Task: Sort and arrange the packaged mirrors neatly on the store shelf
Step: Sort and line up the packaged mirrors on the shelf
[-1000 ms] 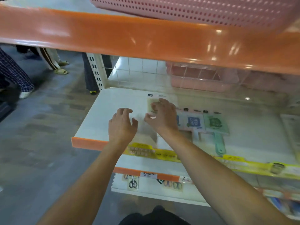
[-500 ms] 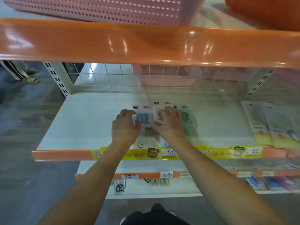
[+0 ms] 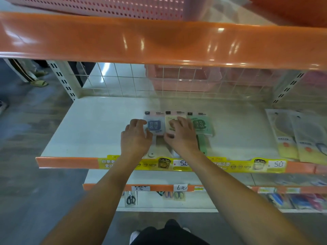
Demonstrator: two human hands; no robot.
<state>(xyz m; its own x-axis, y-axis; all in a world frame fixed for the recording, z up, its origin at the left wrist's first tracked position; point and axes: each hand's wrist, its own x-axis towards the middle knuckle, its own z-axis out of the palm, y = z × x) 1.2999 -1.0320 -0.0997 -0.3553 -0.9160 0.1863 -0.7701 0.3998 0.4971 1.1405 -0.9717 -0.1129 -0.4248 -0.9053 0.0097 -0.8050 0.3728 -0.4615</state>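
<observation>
A white store shelf [image 3: 92, 131] with an orange front edge filled the middle of the view, under a glossy orange shelf lip [image 3: 159, 43] that carried a pink perforated basket [image 3: 109, 6]. A wire grid back panel [image 3: 123, 80] closed the rear of the white shelf, and more pink baskets [image 3: 177, 78] showed dimly behind it. A yellow price strip [image 3: 221, 166] ran along the front edge, marked 5.0 in two places. At the right end of the shelf lay two large flat packets [image 3: 290, 137] with yellow lower halves, overlapping each other. Three packaged hand mirrors lay side by side near the middle of the shelf, their handles pointing toward the person: a blue mirror [image 3: 154, 125] on the left, a yellow mirror [image 3: 170, 122] in the middle and a green mirror [image 3: 200, 125] on the right, the packets touching or slightly overlapping. The left hand [image 3: 135, 137] rested at the left edge of the blue mirror with its fingers loosely bent and the fingertips on the packet; whether it gripped the edge could not be told. The right hand [image 3: 182, 137] lay over the yellow mirror, fingers curved and spread, pressing down on the packet, with its outer side covering part of the green mirror's handle. On the shelf below, a handwritten tag [image 3: 180, 187] read 6, and small scissors [image 3: 131, 198] hung beneath it. A sandalled foot [image 3: 39, 83] of another person stood on the floor at the far left.
</observation>
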